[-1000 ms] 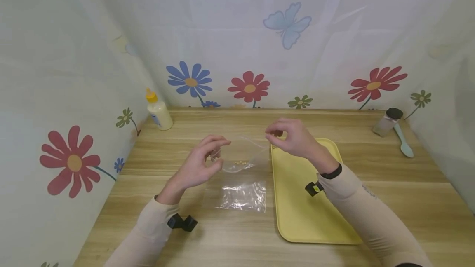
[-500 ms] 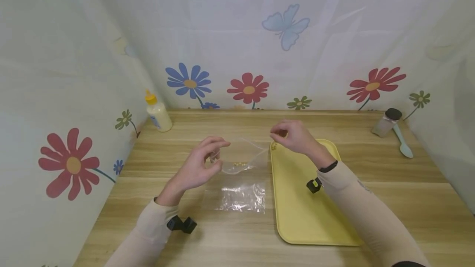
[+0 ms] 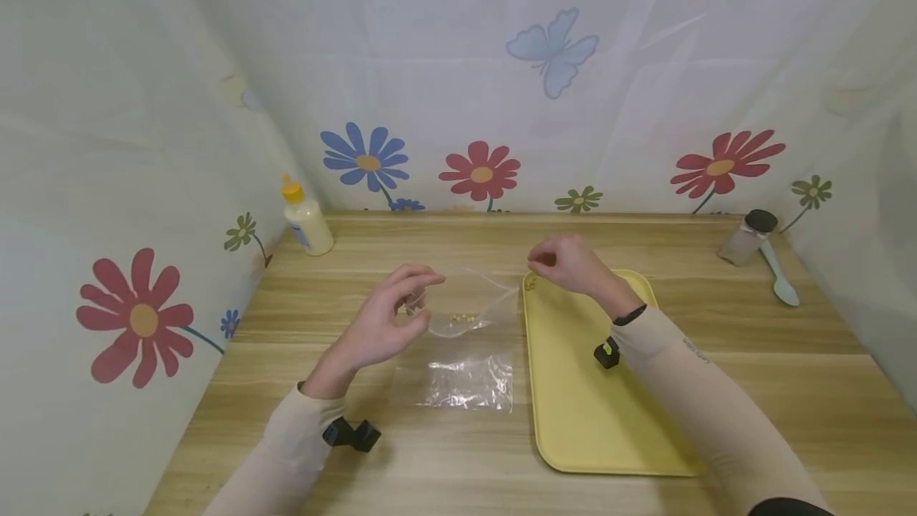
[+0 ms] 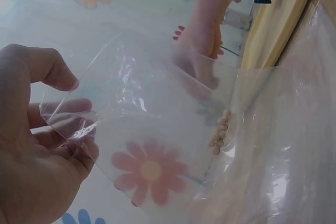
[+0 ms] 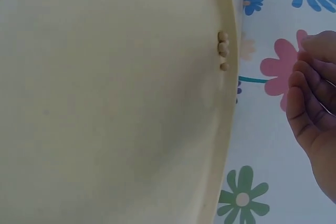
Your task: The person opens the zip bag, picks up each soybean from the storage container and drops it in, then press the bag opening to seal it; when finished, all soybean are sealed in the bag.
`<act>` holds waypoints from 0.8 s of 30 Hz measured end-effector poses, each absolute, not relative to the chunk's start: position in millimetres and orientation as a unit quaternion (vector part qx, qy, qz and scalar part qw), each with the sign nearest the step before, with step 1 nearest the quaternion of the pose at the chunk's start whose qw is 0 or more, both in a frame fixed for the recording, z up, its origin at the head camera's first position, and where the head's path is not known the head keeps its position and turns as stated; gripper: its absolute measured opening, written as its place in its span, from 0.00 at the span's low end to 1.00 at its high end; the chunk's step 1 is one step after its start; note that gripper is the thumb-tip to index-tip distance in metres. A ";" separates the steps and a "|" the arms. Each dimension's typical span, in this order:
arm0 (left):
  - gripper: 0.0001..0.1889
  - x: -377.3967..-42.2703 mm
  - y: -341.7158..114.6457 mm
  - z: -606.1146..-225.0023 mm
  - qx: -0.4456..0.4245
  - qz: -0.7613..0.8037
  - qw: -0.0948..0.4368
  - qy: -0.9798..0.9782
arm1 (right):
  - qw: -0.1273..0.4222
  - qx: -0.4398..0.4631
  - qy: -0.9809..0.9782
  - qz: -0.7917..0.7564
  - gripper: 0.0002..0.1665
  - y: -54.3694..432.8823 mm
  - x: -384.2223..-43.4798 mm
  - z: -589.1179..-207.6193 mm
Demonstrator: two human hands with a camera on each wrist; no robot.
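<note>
A clear plastic bag (image 3: pixel 469 382) lies on the table, its mouth spread. My left hand (image 3: pixel 381 323) holds the left edge of that mouth with curled fingers; the left wrist view shows the film (image 4: pixel 79 124) across them. Several small round tan soybean-like pieces (image 4: pixel 220 132) lie inside the bag. To the right, my right hand (image 3: pixel 571 267) hovers by the far left corner of the yellow tray (image 3: pixel 595 396), thumb and fingertips close together. Whether something tiny sits between them is hidden. More tan pieces (image 5: pixel 223 48) rest along the tray's edge, apart from the fingers.
A white squeeze bottle (image 3: pixel 308 225) with a yellow nozzle stands at the back left. At the back right are a dark-lidded jar (image 3: pixel 747 239) and a pale green spoon (image 3: pixel 781 281). A flowered sheet (image 3: pixel 430 86) closes off the back and sides.
My right hand has drifted slightly right, away from the bag's mouth, and its thumb and fingertips have drawn closer together. The left hand and bag have barely moved.
</note>
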State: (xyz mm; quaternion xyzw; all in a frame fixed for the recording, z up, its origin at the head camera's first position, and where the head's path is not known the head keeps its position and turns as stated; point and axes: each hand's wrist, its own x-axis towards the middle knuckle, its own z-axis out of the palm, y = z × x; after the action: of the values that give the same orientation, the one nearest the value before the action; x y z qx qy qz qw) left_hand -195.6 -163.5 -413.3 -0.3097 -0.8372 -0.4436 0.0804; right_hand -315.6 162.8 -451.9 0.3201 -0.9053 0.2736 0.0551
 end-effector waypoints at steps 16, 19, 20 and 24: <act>0.27 -195.2 -164.8 -415.6 -0.310 -0.440 0.084 -0.838 | -0.021 0.285 -0.927 0.242 0.10 161.8 -320.9 -465.2; 0.27 -194.9 -164.7 -415.1 -0.307 -0.438 0.082 -0.840 | -0.023 0.286 -0.930 0.230 0.09 161.0 -322.9 -468.7; 0.27 -195.1 -164.8 -415.0 -0.308 -0.438 0.082 -0.840 | -0.023 0.289 -0.931 0.223 0.09 160.8 -323.7 -469.7; 0.27 -195.4 -164.7 -414.5 -0.309 -0.440 0.079 -0.839 | -0.020 0.301 -0.931 0.207 0.08 160.2 -326.0 -472.6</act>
State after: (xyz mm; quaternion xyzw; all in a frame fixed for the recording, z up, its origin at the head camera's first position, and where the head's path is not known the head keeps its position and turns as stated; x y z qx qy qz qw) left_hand -195.4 -164.7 -414.5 -0.3095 -0.8391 -0.4403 0.0794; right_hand -326.0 160.2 -472.6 0.3014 -0.9307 0.2066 -0.0197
